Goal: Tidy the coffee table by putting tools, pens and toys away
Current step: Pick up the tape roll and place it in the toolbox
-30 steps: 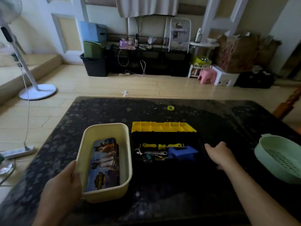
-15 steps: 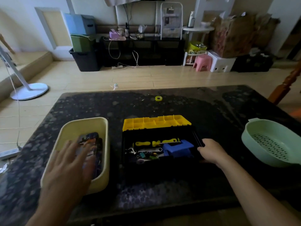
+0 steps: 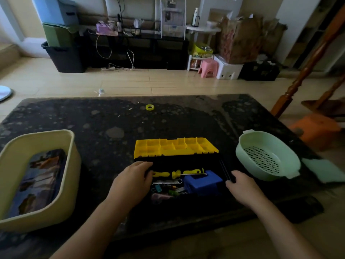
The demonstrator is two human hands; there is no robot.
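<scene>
My left hand has come off the cream tub, which it was holding a second ago and hovering over just after. It now sits on the left rim of the toolbox, fingers curled over the edge. My right hand has stayed where it was, on the toolbox's right wall, thumb and fingers bent against it, so both hands now grasp the box from opposite sides. The toolbox stands open on the coffee table right in front of me, with its yellow lid tipped back behind it. Inside lie the yellow-handled screwdrivers, a wrench, a blue block and some small clips that I can't make out well. The tub is well to the left of the toolbox with the printed case lying flat in it, and nobody is touching it. I take that to mean the pen part is done and my attention has shifted to the tools. The green colander sits just right of the toolbox with nothing in it. A yellow tape roll lies alone well beyond the toolbox, toward the far edge. With both hands placed like this, I'd guess the next thing is to steady or shift the box, or swing the lid shut. The tape roll may need collecting first.
</scene>
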